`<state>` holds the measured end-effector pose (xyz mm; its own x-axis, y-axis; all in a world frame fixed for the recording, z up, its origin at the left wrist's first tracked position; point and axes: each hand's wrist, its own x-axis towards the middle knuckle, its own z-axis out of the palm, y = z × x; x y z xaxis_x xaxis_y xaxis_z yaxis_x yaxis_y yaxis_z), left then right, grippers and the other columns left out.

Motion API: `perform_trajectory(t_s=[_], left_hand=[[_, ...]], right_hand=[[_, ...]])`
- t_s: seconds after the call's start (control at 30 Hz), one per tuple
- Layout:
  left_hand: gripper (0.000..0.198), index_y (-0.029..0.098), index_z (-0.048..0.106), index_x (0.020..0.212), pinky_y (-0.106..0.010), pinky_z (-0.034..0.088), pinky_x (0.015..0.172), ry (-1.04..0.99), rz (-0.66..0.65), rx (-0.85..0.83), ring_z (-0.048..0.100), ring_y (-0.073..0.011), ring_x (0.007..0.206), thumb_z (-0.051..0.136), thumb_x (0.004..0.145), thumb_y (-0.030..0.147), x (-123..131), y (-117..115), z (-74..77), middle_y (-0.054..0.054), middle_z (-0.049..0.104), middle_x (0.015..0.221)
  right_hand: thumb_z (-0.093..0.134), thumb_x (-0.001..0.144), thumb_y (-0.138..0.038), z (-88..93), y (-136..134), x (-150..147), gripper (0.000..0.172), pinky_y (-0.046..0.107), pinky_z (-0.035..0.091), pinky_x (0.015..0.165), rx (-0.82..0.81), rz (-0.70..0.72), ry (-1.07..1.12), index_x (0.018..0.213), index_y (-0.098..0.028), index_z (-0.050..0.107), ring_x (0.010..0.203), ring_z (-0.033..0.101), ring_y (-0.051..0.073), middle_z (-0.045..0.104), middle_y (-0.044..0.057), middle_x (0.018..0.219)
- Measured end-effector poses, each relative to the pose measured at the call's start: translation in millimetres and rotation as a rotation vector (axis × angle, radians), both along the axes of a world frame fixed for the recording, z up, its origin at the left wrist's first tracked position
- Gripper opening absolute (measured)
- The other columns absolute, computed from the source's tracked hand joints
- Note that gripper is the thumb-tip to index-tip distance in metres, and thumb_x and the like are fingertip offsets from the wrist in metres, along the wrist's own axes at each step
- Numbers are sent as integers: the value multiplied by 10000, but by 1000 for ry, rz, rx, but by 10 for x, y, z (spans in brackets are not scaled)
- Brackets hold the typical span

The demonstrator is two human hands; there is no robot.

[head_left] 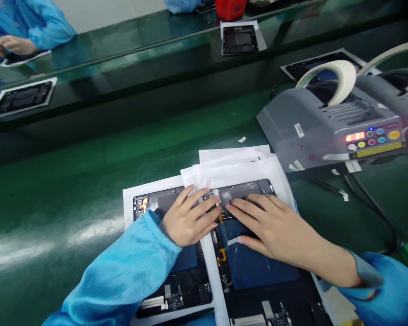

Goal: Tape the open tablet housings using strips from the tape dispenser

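An opened tablet shell (258, 290) with a blue battery pack lies on white sheets in front of me. My left hand (190, 219) has its fingers spread over the shell's upper left part, by a small white strip (216, 194) and orange flex cables. My right hand (279, 226) reaches in from the right, fingers stretched out and fingertips near the left ones at the battery's top edge. At its thumb tip is a short piece of white tape (234, 241); whether it sticks to the thumb or the battery I cannot tell. My left forearm partly covers a second tablet shell (190, 290).
A grey tape dispenser (302, 122) with white tape rolls (347, 81) and a lit display stands at right, cables beside it. Tape scraps lie around. More shells rest on the raised ledge, including one dark shell (240, 40). A person (30, 27) in blue works across.
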<state>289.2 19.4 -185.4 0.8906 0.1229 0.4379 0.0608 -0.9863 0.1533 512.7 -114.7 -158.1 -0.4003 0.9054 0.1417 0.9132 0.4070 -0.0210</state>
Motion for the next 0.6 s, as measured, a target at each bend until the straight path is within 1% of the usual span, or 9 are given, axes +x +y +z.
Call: perform_trajectory(t_s=[0.1, 0.17, 0.3, 0.4, 0.5, 0.6], left_hand=[[262, 173, 656, 1162, -520, 295, 1169, 0, -18, 32, 484, -291, 1293, 596, 911, 221, 16, 0, 53, -63, 651, 1274], [259, 191, 662, 1158, -511, 299, 1165, 41, -27, 42, 483, -284, 1292, 586, 911, 211, 36, 10, 107, -55, 646, 1278], [277, 219, 670, 1161, -528, 302, 1150, 152, -48, 8, 464, -295, 1302, 523, 926, 217, 85, 58, 237, -49, 622, 1311], [288, 223, 673, 1158, -547, 311, 1134, 191, -72, -15, 467, -309, 1290, 492, 935, 230, 113, 103, 309, -50, 619, 1314], [285, 214, 671, 1157, -553, 313, 1131, 201, -89, -31, 467, -317, 1288, 482, 953, 272, 118, 132, 318, -58, 622, 1307], [300, 218, 663, 1180, -541, 298, 1149, 182, -92, -67, 452, -304, 1311, 475, 962, 303, 101, 136, 271, -64, 620, 1309]], right_hand=[[520, 929, -470, 10, 34, 8, 548, 420, 413, 840, 0, 3, 27, 1348, -117, 534, 1090, 491, 299, 600, 131, 1279], [529, 925, -472, 23, 49, 9, 545, 416, 419, 838, 0, 9, 45, 1339, -117, 538, 1084, 493, 291, 601, 132, 1274], [548, 913, -482, 47, 74, 0, 546, 404, 428, 817, 4, 10, 63, 1317, -115, 547, 1059, 498, 277, 605, 139, 1252], [538, 917, -493, 69, 94, -4, 535, 399, 427, 802, 24, 8, 67, 1289, -109, 565, 1038, 505, 278, 617, 139, 1223], [483, 953, -458, 99, 95, 7, 473, 383, 428, 799, 83, 26, 83, 1247, -105, 593, 1024, 516, 267, 644, 132, 1168], [426, 984, -417, 111, 59, 21, 397, 376, 421, 826, 119, 59, 93, 1200, -152, 628, 1029, 525, 249, 664, 111, 1129]])
